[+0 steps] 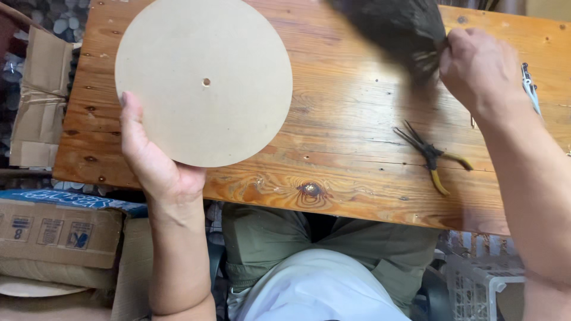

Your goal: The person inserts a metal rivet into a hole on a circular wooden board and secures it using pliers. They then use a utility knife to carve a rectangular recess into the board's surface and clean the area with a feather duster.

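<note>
Nearest me, my left hand (156, 159) grips a round board (203, 82) by its edge. My right hand (476, 65) pinches a dark blurred bundle (395, 30) above the pliers (433, 157).

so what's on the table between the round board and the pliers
In the head view, only bare wooden table lies between the round board and the pliers.

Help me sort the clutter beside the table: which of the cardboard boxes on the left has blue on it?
The lower cardboard box, beside the left hand's forearm: blue top edge and labels. The upper cardboard box is plain brown.
</note>
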